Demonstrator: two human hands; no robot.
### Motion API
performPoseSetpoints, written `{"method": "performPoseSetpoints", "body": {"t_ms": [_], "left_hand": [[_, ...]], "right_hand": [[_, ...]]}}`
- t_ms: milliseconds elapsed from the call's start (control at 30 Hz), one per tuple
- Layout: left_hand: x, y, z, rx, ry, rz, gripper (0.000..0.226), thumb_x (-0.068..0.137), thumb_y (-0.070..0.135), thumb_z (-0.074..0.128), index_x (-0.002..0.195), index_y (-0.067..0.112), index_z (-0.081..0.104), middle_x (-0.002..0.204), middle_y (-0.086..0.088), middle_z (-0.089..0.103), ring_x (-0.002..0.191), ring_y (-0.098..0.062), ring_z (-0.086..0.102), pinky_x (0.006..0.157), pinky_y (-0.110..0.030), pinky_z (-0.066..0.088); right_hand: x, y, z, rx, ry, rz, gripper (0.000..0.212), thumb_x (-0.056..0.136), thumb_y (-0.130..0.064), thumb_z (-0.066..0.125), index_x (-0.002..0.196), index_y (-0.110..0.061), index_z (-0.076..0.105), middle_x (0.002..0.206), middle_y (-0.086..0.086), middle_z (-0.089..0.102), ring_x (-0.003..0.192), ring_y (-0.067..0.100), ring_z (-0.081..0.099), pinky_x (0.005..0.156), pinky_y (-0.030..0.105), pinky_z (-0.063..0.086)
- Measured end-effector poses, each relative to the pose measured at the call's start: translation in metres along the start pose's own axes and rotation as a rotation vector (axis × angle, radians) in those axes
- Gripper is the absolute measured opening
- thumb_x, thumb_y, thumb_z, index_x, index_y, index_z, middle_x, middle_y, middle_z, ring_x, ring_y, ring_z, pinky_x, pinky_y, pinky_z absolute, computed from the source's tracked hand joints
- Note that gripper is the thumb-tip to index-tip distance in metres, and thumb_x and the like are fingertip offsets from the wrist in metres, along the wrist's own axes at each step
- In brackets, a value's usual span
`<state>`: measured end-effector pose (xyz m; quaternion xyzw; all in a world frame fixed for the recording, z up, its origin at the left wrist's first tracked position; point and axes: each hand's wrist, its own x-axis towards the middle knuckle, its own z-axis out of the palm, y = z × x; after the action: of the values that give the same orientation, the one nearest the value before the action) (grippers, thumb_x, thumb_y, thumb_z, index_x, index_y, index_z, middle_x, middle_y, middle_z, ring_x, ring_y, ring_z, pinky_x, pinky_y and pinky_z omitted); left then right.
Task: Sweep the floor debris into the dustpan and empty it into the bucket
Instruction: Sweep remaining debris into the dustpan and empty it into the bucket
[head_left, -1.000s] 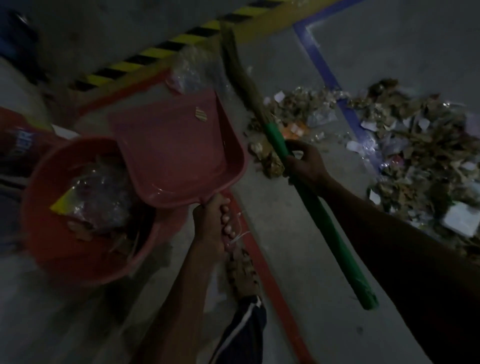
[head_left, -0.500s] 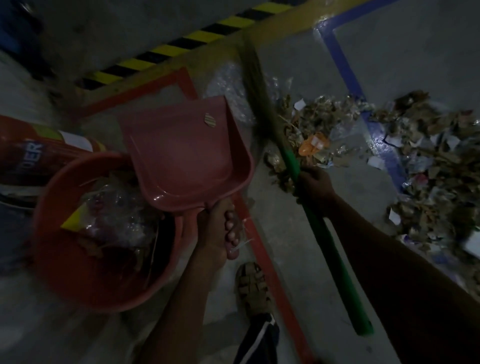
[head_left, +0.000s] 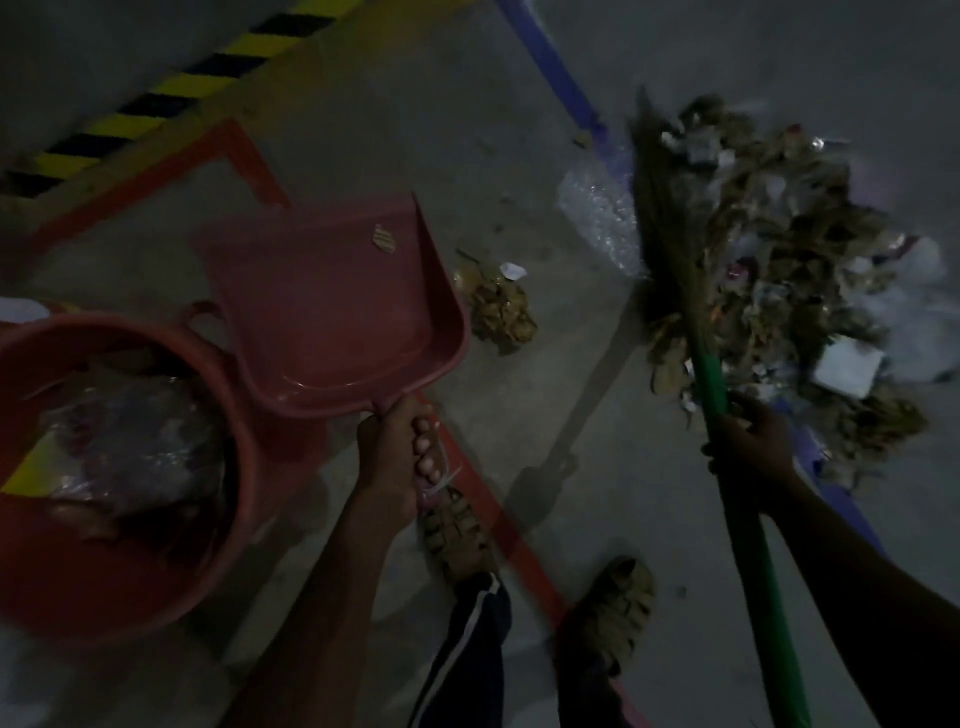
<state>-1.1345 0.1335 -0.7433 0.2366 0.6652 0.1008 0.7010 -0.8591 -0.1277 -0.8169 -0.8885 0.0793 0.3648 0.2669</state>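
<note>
Your left hand is curled around the handle of a red dustpan, holding it up just beside and partly over the near rim of a red bucket. Your right hand grips the green handle of a broom, fingers wrapped around the shaft near where the green sleeve meets the straw-coloured bristles. The bristles reach away from you into a large heap of debris on the right side of the grey floor: dry leaves, paper scraps and bits of clear plastic, blurred in the dim light.

The dustpan's scoop looks nearly empty, with one small striped scrap stuck near its far edge. The bucket on the left holds crumpled clear plastic and darker rubbish. A smaller clump of leaves lies on the floor just right of the dustpan, well apart from the big heap.

A red painted line runs across the floor under your feet, a blue line runs near the heap, and a yellow-and-black hazard stripe crosses the upper left. Both your feet, in sandals, stand at the bottom of the view.
</note>
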Motion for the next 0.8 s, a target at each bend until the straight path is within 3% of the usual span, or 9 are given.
{"method": "performPoseSetpoints", "body": {"t_ms": [67,233,367,567,700,800], "left_hand": [[-0.005,-0.009,0.010,0.025,-0.020,0.004,0.033,0.089,0.011,0.055,0.059,0.014,0.040,0.043,0.002,0.033,0.031,-0.013,0.028,0.039,-0.018,0.026],[-0.019,-0.040,0.027,0.063,-0.033,-0.008,0.032,0.089,0.010,0.053,0.060,0.014,0.041,0.045,0.001,0.032,0.032,-0.014,0.027,0.040,-0.019,0.026],[-0.036,-0.061,0.040,0.045,-0.031,-0.034,0.032,0.090,0.010,0.051,0.060,0.014,0.039,0.045,0.001,0.032,0.032,-0.014,0.027,0.039,-0.019,0.026],[-0.060,-0.078,0.050,-0.017,0.023,-0.031,0.034,0.090,0.010,0.052,0.059,0.015,0.038,0.043,0.002,0.032,0.030,-0.013,0.028,0.039,-0.017,0.025],[-0.064,-0.083,0.044,-0.002,0.073,-0.058,0.033,0.086,0.014,0.054,0.059,0.017,0.036,0.044,0.001,0.030,0.033,-0.015,0.026,0.041,-0.017,0.026],[-0.067,-0.090,0.039,-0.001,0.097,-0.034,0.032,0.087,0.010,0.052,0.060,0.016,0.036,0.043,0.002,0.031,0.031,-0.013,0.026,0.039,-0.017,0.024]], "right_hand": [[0.005,0.010,-0.009,-0.037,0.073,-0.004,0.054,0.099,-0.021,0.057,0.149,-0.015,0.040,0.112,0.026,0.065,0.062,0.030,0.065,0.051,0.035,0.052],[-0.009,0.024,-0.009,-0.126,0.184,-0.274,0.045,0.093,-0.024,0.057,0.134,-0.008,0.049,0.095,0.019,0.064,0.066,0.035,0.067,0.057,0.055,0.058],[-0.029,0.037,0.001,-0.178,0.071,-0.461,0.060,0.085,-0.050,0.050,0.139,-0.028,0.039,0.116,0.010,0.052,0.089,0.037,0.064,0.069,0.058,0.056],[-0.089,0.016,0.049,-0.126,-0.208,-0.626,0.064,0.086,-0.039,0.051,0.142,-0.008,0.046,0.120,0.012,0.050,0.092,0.037,0.063,0.073,0.051,0.056],[-0.090,0.008,0.083,-0.226,-0.409,-0.597,0.054,0.091,-0.021,0.060,0.141,-0.002,0.048,0.120,0.020,0.056,0.094,0.038,0.064,0.075,0.052,0.056],[-0.077,0.021,0.087,-0.226,-0.427,-0.494,0.056,0.088,-0.022,0.060,0.138,0.002,0.051,0.113,0.025,0.062,0.087,0.042,0.067,0.067,0.048,0.056]]}}
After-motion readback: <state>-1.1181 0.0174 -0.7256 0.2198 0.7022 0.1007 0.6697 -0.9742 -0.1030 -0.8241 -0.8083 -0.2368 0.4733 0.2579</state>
